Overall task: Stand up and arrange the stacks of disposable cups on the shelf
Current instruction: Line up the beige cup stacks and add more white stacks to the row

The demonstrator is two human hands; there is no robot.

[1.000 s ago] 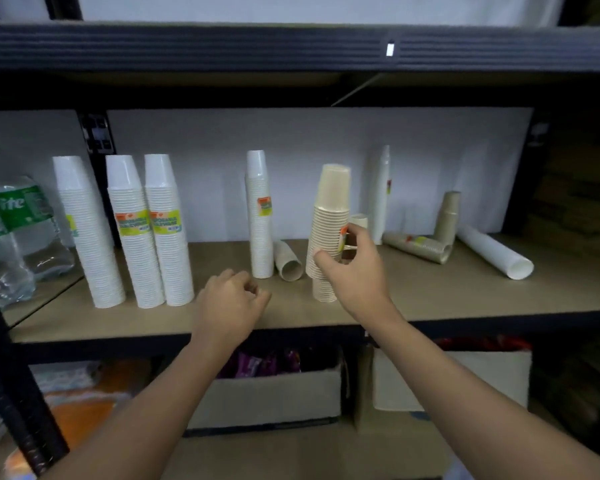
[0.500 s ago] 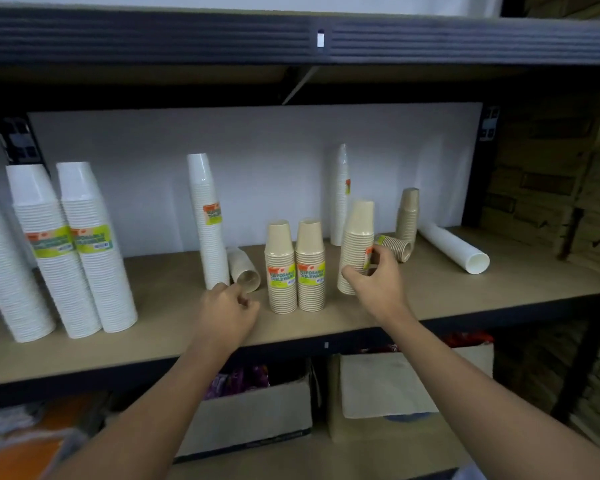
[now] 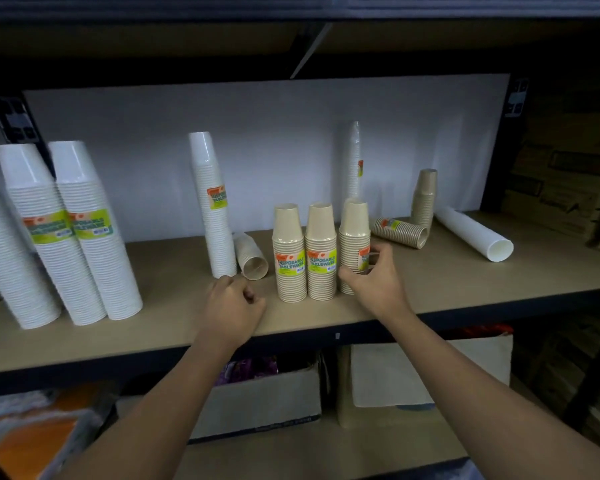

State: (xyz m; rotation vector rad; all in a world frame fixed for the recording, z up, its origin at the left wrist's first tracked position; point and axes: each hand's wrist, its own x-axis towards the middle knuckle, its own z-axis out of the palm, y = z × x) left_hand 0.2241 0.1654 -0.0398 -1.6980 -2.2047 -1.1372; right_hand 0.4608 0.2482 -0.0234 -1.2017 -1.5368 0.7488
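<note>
On the wooden shelf (image 3: 465,268), three short beige cup stacks stand upright in a row, close to the front edge. The right hand (image 3: 378,282) holds the rightmost beige stack (image 3: 354,237): its fingers (image 3: 374,252) are wrapped around the lower part, with the thumb on the near side, and this stack stands just beside the middle beige stack (image 3: 321,251). The left beige stack (image 3: 289,252) touches the middle one, and both show a green and orange label to the front.

The left hand (image 3: 232,306) rests above the front of the shelf with the fingers curled into a loose fist, and it holds nothing. Just behind it a tall white stack (image 3: 212,206) stands upright, and a short pale stack (image 3: 252,254) lies on its side next to it.

At the far left, three big white stacks (image 3: 84,233) stand and lean slightly to the left. Near the back wall there is a thin white stack (image 3: 354,161), which is probably upright, but the view there is dim. To the right, a brown stack (image 3: 400,232) lies on its side, another brown stack (image 3: 425,197) stands behind it, and a long white stack (image 3: 473,233) lies on its side, well apart from the hands.
</note>
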